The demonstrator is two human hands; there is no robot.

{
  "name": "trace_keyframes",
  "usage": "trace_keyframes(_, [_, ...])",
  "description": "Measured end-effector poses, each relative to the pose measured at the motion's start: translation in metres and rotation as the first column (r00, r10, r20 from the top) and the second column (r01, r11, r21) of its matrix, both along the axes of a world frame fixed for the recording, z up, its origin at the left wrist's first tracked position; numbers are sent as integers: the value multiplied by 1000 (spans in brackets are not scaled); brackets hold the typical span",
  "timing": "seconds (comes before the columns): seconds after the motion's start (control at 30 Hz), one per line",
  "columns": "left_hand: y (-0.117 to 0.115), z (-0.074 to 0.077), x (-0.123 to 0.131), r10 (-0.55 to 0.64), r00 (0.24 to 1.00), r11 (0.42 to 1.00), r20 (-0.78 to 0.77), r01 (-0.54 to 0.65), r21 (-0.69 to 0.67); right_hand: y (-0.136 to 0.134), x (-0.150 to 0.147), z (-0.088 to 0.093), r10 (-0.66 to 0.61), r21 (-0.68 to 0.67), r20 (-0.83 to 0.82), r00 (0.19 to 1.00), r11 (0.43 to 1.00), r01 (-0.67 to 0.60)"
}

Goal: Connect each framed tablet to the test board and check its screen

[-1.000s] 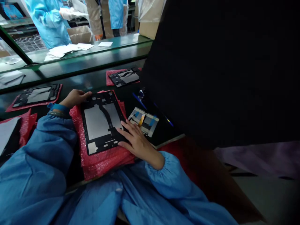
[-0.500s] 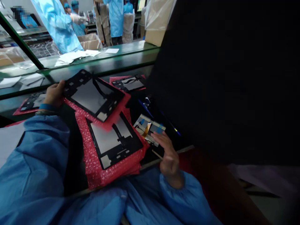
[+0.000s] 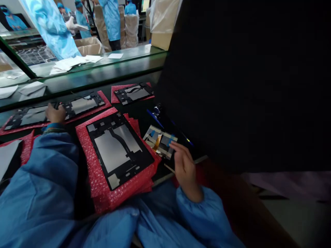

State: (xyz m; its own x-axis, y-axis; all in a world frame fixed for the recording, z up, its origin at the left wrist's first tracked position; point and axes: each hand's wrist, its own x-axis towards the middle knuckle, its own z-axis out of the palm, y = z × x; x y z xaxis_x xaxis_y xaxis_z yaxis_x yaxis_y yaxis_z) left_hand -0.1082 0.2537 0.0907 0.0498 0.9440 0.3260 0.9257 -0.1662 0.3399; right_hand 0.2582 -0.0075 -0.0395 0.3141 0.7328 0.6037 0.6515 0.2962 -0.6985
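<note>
black frame now lies flat under left hand

This is a factory floor, an electronics assembly line by the look of it: rows of black frames, probably tablet housings though the dim view leaves me unsure, lie on red bubble wrap along a green-edged workbench. Co-workers stand beyond it in the same blue smocks as my sleeve, some in caps. Loose white sheets lie on the far bench, with cardboard cartons behind them.
</note>
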Motion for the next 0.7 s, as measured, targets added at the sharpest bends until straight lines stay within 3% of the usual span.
trace_keyframes(0.1, [-19, 1, 16, 42, 999, 997, 14, -41, -66, 19, -1, 6, -54, -157, 10, 998, 986, 55])
trace_keyframes(0.2, [-57, -8, 46, -176, 984, 964, -15, 169, -205, 34, -1, 7, -67, -306, 11, 998, 950, 67])
trace_keyframes(0.3, [-98, -27, 81, -351, 934, 909, -66, 323, -264, 43, -3, 4, -74, -406, 6, 997, 911, 70])
trace_keyframes(0.37, [-117, -39, 102, -358, 924, 914, -132, 318, -251, 50, -6, 2, -72, -465, -10, 997, 883, 59])
trace_keyframes(0.47, [-131, -47, 124, -262, 912, 961, -316, 214, -177, 61, -11, 1, -48, -525, -56, 997, 851, 12])
trace_keyframes(0.6, [-138, -45, 136, -252, 901, 963, -354, 198, -181, 71, -16, 4, -14, -470, -216, 976, 878, -92])
trace_keyframes(0.7, [-144, -44, 138, -278, 901, 954, -332, 219, -204, 70, -18, 9, 62, -306, -551, 832, 912, -271])
